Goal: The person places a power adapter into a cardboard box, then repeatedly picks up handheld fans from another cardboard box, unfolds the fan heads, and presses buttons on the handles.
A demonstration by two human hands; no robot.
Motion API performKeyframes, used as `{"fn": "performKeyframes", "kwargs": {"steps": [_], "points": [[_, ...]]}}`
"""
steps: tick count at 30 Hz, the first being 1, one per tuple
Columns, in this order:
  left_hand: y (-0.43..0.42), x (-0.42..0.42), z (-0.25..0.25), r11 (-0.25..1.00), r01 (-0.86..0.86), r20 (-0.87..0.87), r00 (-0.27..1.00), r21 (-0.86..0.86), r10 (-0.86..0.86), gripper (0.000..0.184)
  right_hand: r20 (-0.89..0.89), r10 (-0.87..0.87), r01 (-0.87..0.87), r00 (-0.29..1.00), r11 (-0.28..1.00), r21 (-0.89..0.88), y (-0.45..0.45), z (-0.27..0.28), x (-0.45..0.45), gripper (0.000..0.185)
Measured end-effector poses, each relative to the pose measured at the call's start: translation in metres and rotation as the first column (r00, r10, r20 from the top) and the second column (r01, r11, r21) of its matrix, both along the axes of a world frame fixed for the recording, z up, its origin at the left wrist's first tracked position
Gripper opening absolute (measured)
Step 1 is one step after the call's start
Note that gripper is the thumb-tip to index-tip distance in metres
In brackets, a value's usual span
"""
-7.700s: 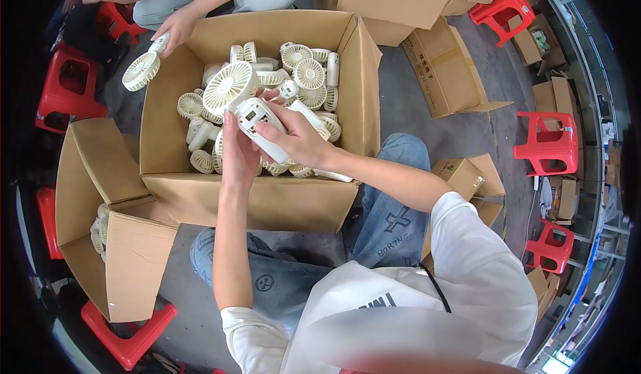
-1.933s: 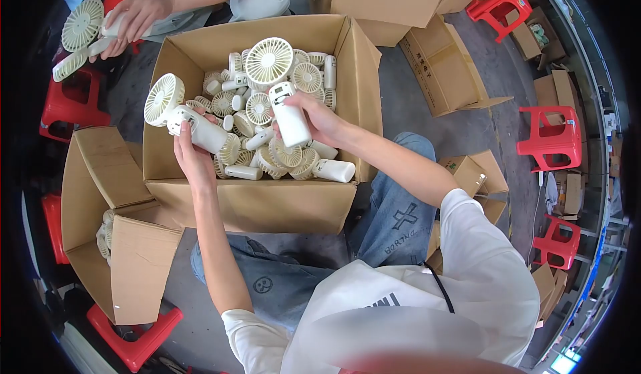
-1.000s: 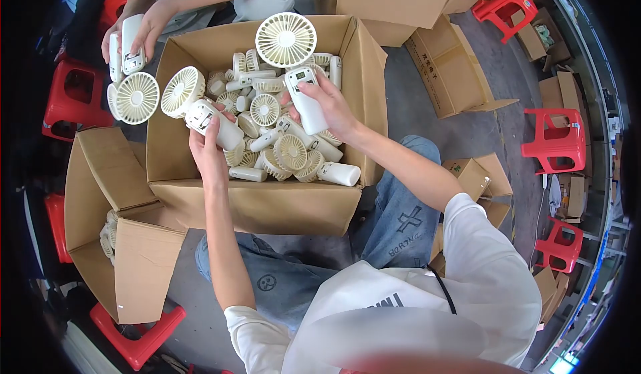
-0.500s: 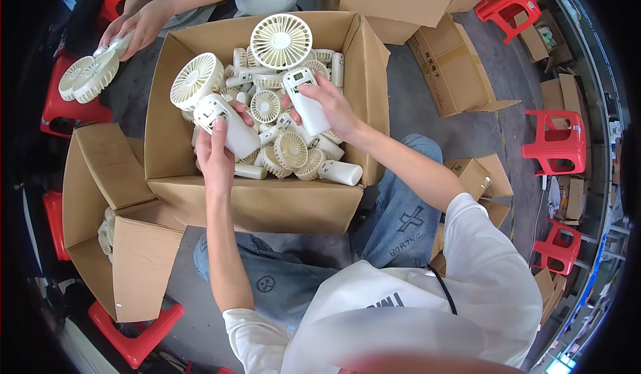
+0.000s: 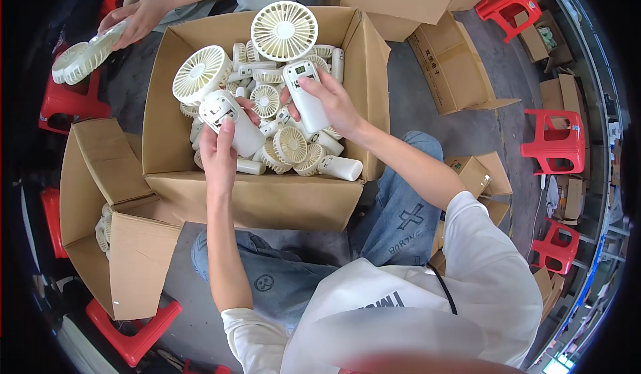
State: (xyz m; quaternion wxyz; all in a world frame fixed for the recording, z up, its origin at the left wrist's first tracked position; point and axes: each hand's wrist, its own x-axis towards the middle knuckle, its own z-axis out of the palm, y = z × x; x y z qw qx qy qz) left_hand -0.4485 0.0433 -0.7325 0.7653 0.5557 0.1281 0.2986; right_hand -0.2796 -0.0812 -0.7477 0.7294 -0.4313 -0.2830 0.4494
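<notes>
The left fan [image 5: 215, 101] is brought nearer the right fan [image 5: 300, 72]; they are gripped respectively by the fingers [image 5: 227, 127] of the left hand [image 5: 219, 150] and right hand [image 5: 339, 112], above the carton [image 5: 254, 200] of fans [image 5: 290, 145].

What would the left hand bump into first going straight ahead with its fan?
Probably the big box's far wall, though depth is unclear and the left hand or its held fan might brush piled fans first.

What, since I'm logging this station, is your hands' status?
Left hand gripping white fan; right hand gripping second fan. Both above open carton. More fans piled inside. Co-worker's hands past far-left corner, apart from both.
</notes>
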Motion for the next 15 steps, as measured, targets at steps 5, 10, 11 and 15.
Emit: {"fn": "performKeyframes", "kwargs": {"steps": [5, 10, 11, 15], "points": [[0.0001, -0.0020, 0.0018, 1.000, -0.025, -0.038, 0.999, 0.013, 0.026, 0.028, -0.011, 0.033, -0.033, 0.999, 0.998, 0.047, -0.0014, 0.0053, -0.0047, 0.029], [0.0000, -0.0031, 0.0039, 0.999, -0.033, -0.058, 0.998, 0.005, 0.034, 0.027, 0.055, 0.050, -0.055, 0.997, 0.994, 0.097, -0.0043, 0.0093, -0.0080, 0.035], [-0.0001, -0.0032, 0.0038, 0.999, -0.033, -0.059, 0.998, 0.005, 0.033, 0.027, 0.086, 0.048, -0.057, 0.995, 0.993, 0.105, -0.0048, 0.0096, -0.0080, 0.037], [0.0014, -0.0028, -0.0005, 0.999, -0.048, -0.049, 0.998, 0.008, 0.048, 0.028, 0.067, 0.064, -0.071, 0.996, 0.992, 0.103, -0.0037, 0.0065, -0.0076, 0.039]]}}
